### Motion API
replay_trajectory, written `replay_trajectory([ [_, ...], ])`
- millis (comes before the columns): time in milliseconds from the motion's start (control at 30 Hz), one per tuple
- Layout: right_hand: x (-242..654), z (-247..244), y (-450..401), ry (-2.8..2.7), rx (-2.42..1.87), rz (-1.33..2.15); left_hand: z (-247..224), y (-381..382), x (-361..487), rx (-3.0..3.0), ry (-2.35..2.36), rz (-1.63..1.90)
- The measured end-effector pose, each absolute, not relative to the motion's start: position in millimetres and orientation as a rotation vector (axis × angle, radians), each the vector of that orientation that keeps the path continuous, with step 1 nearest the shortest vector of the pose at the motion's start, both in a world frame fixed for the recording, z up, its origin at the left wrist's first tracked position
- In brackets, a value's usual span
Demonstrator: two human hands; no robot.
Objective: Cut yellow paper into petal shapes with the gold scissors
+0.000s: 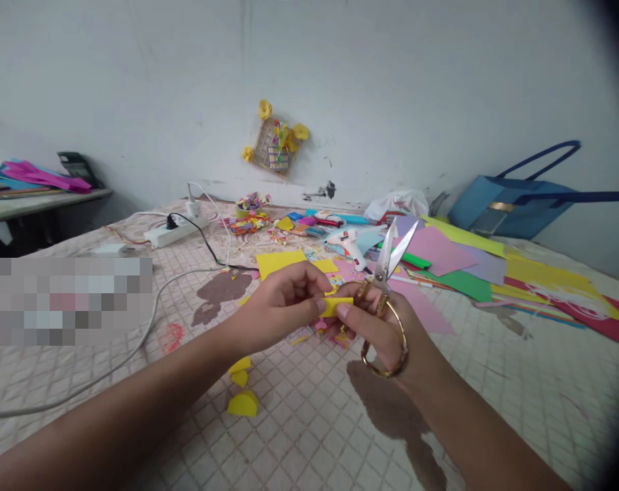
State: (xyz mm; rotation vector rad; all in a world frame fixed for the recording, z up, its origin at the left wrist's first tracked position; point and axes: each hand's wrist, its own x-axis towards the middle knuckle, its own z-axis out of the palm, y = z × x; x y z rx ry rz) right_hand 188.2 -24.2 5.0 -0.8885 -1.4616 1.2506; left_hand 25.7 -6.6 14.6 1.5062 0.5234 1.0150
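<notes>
Between both hands is a small strip of yellow paper (336, 306). My left hand (283, 300) pinches its left end between thumb and fingertips. With thumb and fingers, my right hand (378, 324) grips the right end. Gold-handled scissors (388, 262) hang on that same hand, a handle loop around its fingers or thumb, blades parted and pointing up and away. Cut yellow paper pieces (243, 404) with rounded edges lie on the cloth below my left wrist. Behind my left hand rests a larger yellow sheet (278, 262). Paper scraps (337, 335) lie under the hands.
A white glue gun (347, 245) lies beyond the scissors. Coloured paper sheets (442, 252) spread to the right, near a blue bag (508, 204). On the left, a power strip (176, 232) has cables crossing the cloth. A flower-decorated craft (276, 146) is against the wall.
</notes>
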Motion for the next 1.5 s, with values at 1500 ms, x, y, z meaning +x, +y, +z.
replay_trajectory([
  [1500,188.5,4.4,-26.4,-1.574,-1.0,1.15,24.6,-4.3,19.5,2.171,0.859,0.793],
])
